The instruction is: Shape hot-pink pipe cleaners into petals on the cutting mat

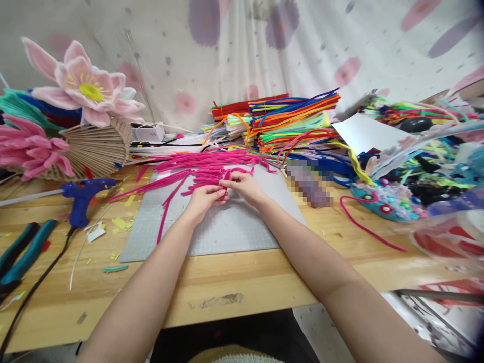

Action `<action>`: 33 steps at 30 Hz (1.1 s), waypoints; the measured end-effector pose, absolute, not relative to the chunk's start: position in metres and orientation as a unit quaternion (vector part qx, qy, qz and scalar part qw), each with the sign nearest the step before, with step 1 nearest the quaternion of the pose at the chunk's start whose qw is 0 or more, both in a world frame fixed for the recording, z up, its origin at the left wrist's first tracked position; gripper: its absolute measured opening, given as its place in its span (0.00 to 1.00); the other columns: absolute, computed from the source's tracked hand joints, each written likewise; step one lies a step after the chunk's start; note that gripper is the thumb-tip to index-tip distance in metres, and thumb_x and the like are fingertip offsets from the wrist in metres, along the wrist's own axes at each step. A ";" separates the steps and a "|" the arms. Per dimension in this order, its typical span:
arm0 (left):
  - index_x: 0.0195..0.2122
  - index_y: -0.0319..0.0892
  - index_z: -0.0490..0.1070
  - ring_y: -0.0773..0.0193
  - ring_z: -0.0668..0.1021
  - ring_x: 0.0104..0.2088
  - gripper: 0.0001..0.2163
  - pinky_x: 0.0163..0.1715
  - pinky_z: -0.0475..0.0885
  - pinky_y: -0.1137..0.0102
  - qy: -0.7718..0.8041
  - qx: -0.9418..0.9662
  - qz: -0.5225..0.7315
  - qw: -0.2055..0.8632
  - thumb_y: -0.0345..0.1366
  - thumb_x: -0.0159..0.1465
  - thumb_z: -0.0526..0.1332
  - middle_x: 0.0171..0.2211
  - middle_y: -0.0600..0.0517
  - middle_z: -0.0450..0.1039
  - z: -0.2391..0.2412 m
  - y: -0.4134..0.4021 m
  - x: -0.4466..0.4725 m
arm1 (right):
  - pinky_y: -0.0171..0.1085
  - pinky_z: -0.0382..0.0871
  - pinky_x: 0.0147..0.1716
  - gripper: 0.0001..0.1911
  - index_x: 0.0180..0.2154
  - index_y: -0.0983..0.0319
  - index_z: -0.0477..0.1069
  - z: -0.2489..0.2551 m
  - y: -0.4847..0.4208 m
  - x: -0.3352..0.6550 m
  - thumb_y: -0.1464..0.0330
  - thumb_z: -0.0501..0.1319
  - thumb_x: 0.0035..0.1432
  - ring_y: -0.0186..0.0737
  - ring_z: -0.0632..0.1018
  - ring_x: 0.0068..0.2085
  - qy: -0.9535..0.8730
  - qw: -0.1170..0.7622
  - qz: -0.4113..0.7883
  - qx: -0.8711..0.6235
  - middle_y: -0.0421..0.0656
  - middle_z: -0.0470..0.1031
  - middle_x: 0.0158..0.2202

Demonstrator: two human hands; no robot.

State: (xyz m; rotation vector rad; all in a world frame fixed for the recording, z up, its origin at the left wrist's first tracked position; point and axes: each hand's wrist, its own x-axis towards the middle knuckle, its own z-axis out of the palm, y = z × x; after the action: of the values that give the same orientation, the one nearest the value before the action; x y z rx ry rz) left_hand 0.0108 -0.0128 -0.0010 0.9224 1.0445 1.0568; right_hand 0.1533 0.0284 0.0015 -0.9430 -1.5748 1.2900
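My left hand (206,200) and my right hand (244,185) meet above a grey cutting mat (234,234). Between their fingertips is a bunch of magenta pipe cleaners (206,177), its short lengths pointing left out of my grip. The left fingers close around its lower right end, and the right fingers pinch it from above. Just behind lies a longer pile of magenta pipe cleaners (196,160) across the mat's back edge. A few single strands trail off toward the left and front. Exactly how the fingertips overlap is hidden.
On the left are a blue glue gun (81,196), teal-handled pliers (28,252) and a pink fuzzy flower (88,88). Stacked coloured pipe cleaners (295,118) stand at the back. To the right sit a blue decorated piece (385,201), a curved magenta strand (363,227) and a clear container (449,234).
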 end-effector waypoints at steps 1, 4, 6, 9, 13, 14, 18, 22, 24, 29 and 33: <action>0.27 0.34 0.74 0.67 0.76 0.27 0.09 0.36 0.72 0.67 0.456 0.405 0.458 0.646 0.32 0.46 0.68 0.25 0.50 0.74 -0.001 -0.013 0.011 | 0.33 0.57 0.28 0.17 0.18 0.64 0.64 0.001 0.029 0.153 0.59 0.65 0.40 0.29 0.63 0.25 -0.633 0.437 0.510 -0.384 0.35 0.61 0.20; 0.26 0.34 0.74 0.68 0.76 0.27 0.09 0.34 0.73 0.68 0.448 0.408 0.447 0.658 0.32 0.46 0.68 0.24 0.50 0.74 -0.001 -0.013 0.012 | 0.33 0.56 0.27 0.19 0.17 0.64 0.62 0.000 0.028 0.151 0.57 0.65 0.40 0.28 0.62 0.25 -0.633 0.427 0.518 -0.386 0.35 0.59 0.20; 0.26 0.34 0.74 0.69 0.75 0.26 0.08 0.31 0.73 0.71 0.445 0.401 0.450 0.662 0.31 0.46 0.68 0.24 0.51 0.73 0.000 -0.013 0.012 | 0.33 0.57 0.26 0.19 0.20 0.64 0.64 -0.001 0.026 0.150 0.55 0.64 0.41 0.28 0.63 0.25 -0.622 0.410 0.553 -0.373 0.36 0.60 0.20; 0.27 0.35 0.73 0.71 0.75 0.25 0.05 0.27 0.73 0.74 0.434 0.369 0.470 0.674 0.29 0.48 0.67 0.24 0.52 0.73 0.002 -0.012 0.011 | 0.32 0.58 0.25 0.21 0.26 0.63 0.66 -0.002 0.023 0.150 0.51 0.58 0.47 0.29 0.64 0.25 -0.586 0.389 0.617 -0.352 0.37 0.64 0.22; 0.28 0.36 0.72 0.72 0.75 0.24 0.02 0.25 0.73 0.74 0.424 0.309 0.486 0.699 0.26 0.52 0.63 0.26 0.53 0.73 0.007 -0.010 0.005 | 0.31 0.60 0.25 0.17 0.28 0.63 0.67 -0.005 0.025 0.153 0.55 0.60 0.47 0.28 0.66 0.26 -0.598 0.344 0.646 -0.328 0.38 0.67 0.25; 0.28 0.37 0.71 0.72 0.75 0.24 0.02 0.25 0.73 0.75 0.423 0.301 0.482 0.706 0.26 0.53 0.62 0.26 0.53 0.73 0.008 -0.010 0.004 | 0.30 0.60 0.25 0.16 0.29 0.63 0.67 -0.006 0.026 0.154 0.57 0.62 0.46 0.28 0.66 0.25 -0.608 0.335 0.645 -0.321 0.37 0.67 0.26; 0.28 0.37 0.71 0.74 0.74 0.23 0.02 0.25 0.73 0.76 0.409 0.294 0.452 0.736 0.26 0.55 0.61 0.26 0.53 0.73 0.009 -0.011 0.003 | 0.29 0.60 0.26 0.11 0.31 0.62 0.68 -0.008 0.026 0.154 0.64 0.62 0.46 0.27 0.66 0.26 -0.601 0.326 0.660 -0.311 0.36 0.67 0.26; 0.29 0.38 0.71 0.74 0.74 0.23 0.02 0.24 0.73 0.77 0.387 0.295 0.424 0.764 0.26 0.55 0.62 0.26 0.53 0.73 0.006 -0.013 0.005 | 0.29 0.60 0.26 0.07 0.30 0.63 0.68 -0.009 0.024 0.153 0.68 0.61 0.46 0.27 0.66 0.25 -0.538 0.314 0.721 -0.304 0.36 0.67 0.23; 0.30 0.39 0.71 0.74 0.74 0.23 0.02 0.24 0.73 0.77 0.367 0.288 0.423 0.776 0.27 0.55 0.62 0.26 0.54 0.72 0.005 -0.014 0.005 | 0.29 0.60 0.27 0.07 0.29 0.64 0.68 -0.008 0.023 0.153 0.69 0.62 0.44 0.27 0.68 0.26 -0.510 0.309 0.746 -0.296 0.36 0.68 0.23; 0.30 0.40 0.69 0.73 0.75 0.23 0.03 0.25 0.74 0.75 0.318 0.278 0.423 0.802 0.30 0.55 0.62 0.24 0.56 0.71 0.005 -0.015 0.002 | 0.30 0.61 0.28 0.07 0.28 0.65 0.68 -0.006 0.023 0.154 0.69 0.63 0.44 0.28 0.70 0.27 -0.469 0.314 0.776 -0.283 0.38 0.69 0.24; 0.31 0.41 0.69 0.72 0.75 0.24 0.04 0.25 0.75 0.74 0.308 0.288 0.418 0.805 0.30 0.55 0.63 0.25 0.56 0.71 0.005 -0.014 0.003 | 0.30 0.63 0.28 0.07 0.29 0.65 0.69 -0.006 0.022 0.153 0.71 0.64 0.44 0.28 0.70 0.26 -0.438 0.320 0.794 -0.276 0.37 0.69 0.23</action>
State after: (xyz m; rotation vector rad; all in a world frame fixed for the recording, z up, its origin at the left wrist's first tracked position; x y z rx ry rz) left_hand 0.0028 -0.0145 0.0051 0.6160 0.6587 0.8959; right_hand 0.1534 0.0220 -0.0063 -0.7241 -1.1500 2.0859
